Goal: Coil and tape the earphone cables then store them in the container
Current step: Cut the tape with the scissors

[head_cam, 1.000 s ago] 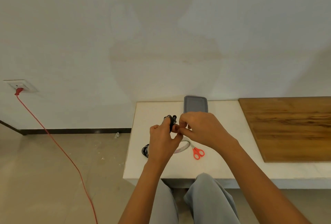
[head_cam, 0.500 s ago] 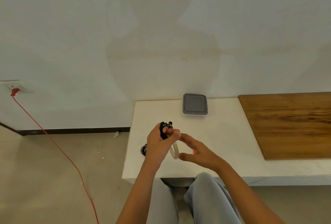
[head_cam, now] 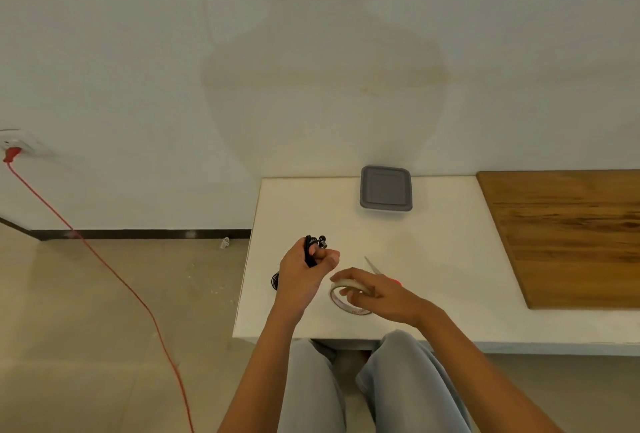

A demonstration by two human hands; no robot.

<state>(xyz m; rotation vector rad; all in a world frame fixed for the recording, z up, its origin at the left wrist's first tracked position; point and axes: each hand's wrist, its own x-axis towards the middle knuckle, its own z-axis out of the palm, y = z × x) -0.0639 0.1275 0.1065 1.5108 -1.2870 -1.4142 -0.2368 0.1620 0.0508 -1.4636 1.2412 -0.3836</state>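
Observation:
My left hand [head_cam: 304, 271] is raised above the white table [head_cam: 433, 259], shut on a coiled black earphone cable [head_cam: 311, 248] whose earbuds stick out above my fingers. My right hand [head_cam: 372, 292] rests on a roll of clear tape [head_cam: 348, 301] lying on the table, fingers curled over its rim. Another black earphone cable [head_cam: 275, 280] lies at the table's left edge, mostly hidden behind my left hand. The grey lidded container [head_cam: 385, 188] stands closed at the back of the table.
Scissors [head_cam: 373, 265] with red handles lie just behind my right hand, handles mostly hidden. A wooden board [head_cam: 568, 235] covers the table's right side. A red cord [head_cam: 104, 266] runs from a wall socket across the floor on the left. My knees are under the table's front edge.
My hands have parted. The right hand left the coiled cable, dropped to the table and settled on the tape roll. The left hand kept holding the coil.

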